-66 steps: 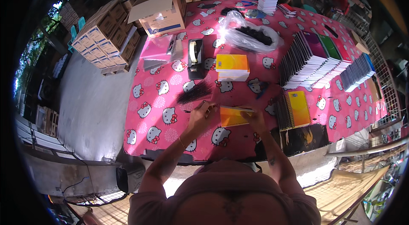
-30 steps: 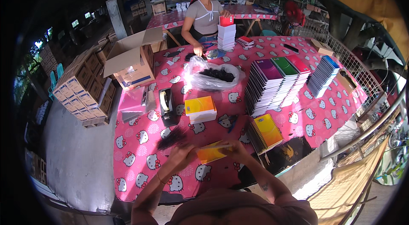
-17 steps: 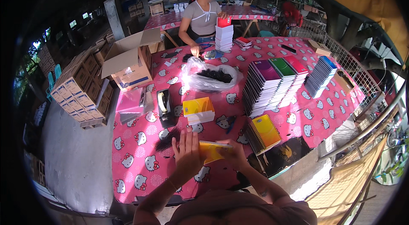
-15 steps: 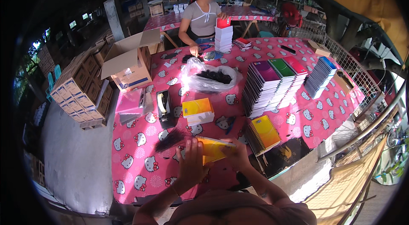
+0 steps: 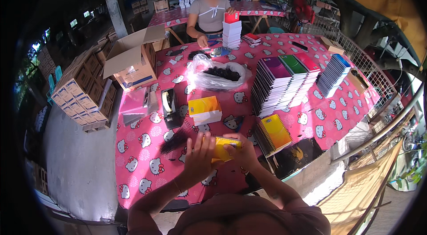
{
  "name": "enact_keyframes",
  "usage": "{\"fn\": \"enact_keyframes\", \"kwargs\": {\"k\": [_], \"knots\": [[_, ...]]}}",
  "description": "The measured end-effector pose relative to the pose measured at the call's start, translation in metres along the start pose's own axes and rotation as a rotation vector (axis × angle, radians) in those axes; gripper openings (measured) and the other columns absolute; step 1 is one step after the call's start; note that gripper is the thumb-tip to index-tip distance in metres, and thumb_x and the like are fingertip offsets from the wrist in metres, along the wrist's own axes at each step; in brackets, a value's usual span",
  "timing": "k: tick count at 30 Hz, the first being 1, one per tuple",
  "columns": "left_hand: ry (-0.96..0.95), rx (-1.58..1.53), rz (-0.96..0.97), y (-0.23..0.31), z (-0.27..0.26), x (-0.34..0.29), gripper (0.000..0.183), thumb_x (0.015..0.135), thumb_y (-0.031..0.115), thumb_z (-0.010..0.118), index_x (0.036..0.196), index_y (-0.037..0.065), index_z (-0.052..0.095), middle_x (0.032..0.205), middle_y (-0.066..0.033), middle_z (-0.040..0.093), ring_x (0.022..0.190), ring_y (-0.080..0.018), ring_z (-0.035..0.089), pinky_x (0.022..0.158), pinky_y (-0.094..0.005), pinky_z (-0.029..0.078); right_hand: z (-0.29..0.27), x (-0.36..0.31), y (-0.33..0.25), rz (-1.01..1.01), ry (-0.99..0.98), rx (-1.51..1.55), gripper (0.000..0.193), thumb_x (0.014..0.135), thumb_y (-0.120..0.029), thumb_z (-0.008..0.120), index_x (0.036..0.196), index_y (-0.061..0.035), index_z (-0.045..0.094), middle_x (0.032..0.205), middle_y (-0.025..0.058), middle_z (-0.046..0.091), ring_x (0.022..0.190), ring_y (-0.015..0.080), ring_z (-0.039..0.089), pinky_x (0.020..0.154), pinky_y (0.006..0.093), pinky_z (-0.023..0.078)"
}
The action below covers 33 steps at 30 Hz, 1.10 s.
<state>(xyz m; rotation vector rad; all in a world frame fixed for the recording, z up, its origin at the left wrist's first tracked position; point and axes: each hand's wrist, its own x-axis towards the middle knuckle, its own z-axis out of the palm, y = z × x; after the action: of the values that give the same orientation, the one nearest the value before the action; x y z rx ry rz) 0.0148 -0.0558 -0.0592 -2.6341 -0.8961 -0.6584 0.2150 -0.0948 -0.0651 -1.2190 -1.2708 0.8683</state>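
A small yellow notebook (image 5: 221, 151) is held between my two hands above the near edge of the table. My left hand (image 5: 199, 158) grips its left side, fingers long and pointing away from me. On the right side my right hand (image 5: 242, 154) clasps it with the thumb across the cover. A bunch of black binding coils (image 5: 173, 141) lies just left of my left hand. Beyond my hands sits a short stack of yellow-covered pads (image 5: 204, 109). To the right, a stack of yellow spiral notebooks (image 5: 275, 131) rests beside a black printed sheet (image 5: 299, 157).
Tall stacks of purple, green and red notebooks (image 5: 278, 83) stand right of a plastic bag of black coils (image 5: 218, 77). A tape dispenser (image 5: 170, 108) and pink sheets (image 5: 133, 103) lie left. Cartons (image 5: 84, 92) are piled beside the table. Across it, a person (image 5: 209, 14) handles red-covered pads (image 5: 231, 30).
The yellow notebook has turned in my hands and come slightly nearer, its cover now more squarely in view. My right thumb now lies across the cover. The view has shifted slightly.
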Motion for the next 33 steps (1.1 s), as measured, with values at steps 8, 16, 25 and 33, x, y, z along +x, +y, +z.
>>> {"fn": "enact_keyframes", "kwargs": {"k": [8,16,25,33], "knots": [[-0.043,-0.086,0.093,0.009,-0.012,0.019,0.08,0.097,0.053,0.046,0.142,-0.011,0.036,0.151,-0.0324,0.034,0.145,-0.0459,0.028,0.113,-0.0659,0.019,-0.004,0.006,-0.012,0.097,-0.007,0.209,0.052,0.086,-0.006,0.073,0.135,-0.0024,0.053,0.115,0.007,0.065,0.099,0.0104,0.06,0.091,0.0272,0.049],[0.017,-0.162,0.125,0.009,0.0,0.011,0.085,0.093,0.053,0.054,0.148,-0.007,0.03,0.154,-0.0282,0.031,0.147,-0.0413,0.027,0.116,-0.0615,0.017,-0.002,0.004,-0.023,-0.007,-0.008,0.03,0.061,0.085,-0.007,0.071,0.142,-0.0071,0.049,0.121,0.0142,0.066,0.107,0.0144,0.063,0.09,0.0321,0.051],[0.075,-0.22,0.06,0.009,-0.015,0.033,0.077,0.099,0.053,0.044,0.147,-0.006,0.035,0.155,-0.0261,0.033,0.147,-0.0392,0.027,0.116,-0.061,0.017,0.002,0.007,-0.009,-0.071,0.035,0.016,0.055,0.085,-0.013,0.074,0.136,-0.0066,0.054,0.116,0.0138,0.068,0.1,0.0187,0.067,0.087,0.0319,0.051],[0.1,-0.189,0.052,0.008,-0.012,0.035,0.082,0.094,0.056,0.05,0.147,-0.005,0.036,0.153,-0.0242,0.038,0.145,-0.038,0.033,0.116,-0.0598,0.017,0.009,0.005,-0.008,-0.115,0.051,-0.006,0.069,0.083,-0.014,0.075,0.145,-0.0055,0.045,0.133,0.0171,0.062,0.117,0.0266,0.064,0.093,0.0347,0.051]]}}
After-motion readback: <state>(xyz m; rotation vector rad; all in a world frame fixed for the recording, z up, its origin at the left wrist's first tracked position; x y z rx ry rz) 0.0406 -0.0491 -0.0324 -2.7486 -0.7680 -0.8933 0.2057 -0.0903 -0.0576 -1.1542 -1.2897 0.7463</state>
